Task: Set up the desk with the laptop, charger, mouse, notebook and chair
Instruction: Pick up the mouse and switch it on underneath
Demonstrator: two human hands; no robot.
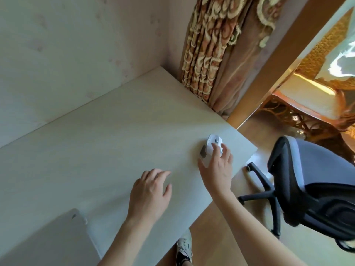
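Nearest item, at 6 o'clock: one white sneaker (pixel 184 250) on the wooden floor, below the desk (pixel 99 143) edge.

Item, 7 o'clock: closed grey laptop (pixel 48 240), flat on the desk corner, lid down.

Item, centre: my left hand (pixel 148 192), fingers loosely spread, palm hovering or resting on bare desk, holding nothing.

Item, 3 o'clock of it: my right hand (pixel 218 166), fingers draped over the white mouse (pixel 212 144), thumb at its near side. Whether it is gripped or merely touched, I cannot tell. The mouse sits near the desk's right edge, close to the corner.

Handling note, mouse: I judge it light, rigid, smooth-shelled; prone to sliding on this pale laminate. Best taken by the flanks, thumb against one side and ring finger against the other, clear of the wheel.

Item, 4 o'clock: dark office chair (pixel 315 191), off the desk, turned away on its castors.

Charger and notebook: not in view.

Backdrop, 12 o'clock: patterned curtain (pixel 215 50).
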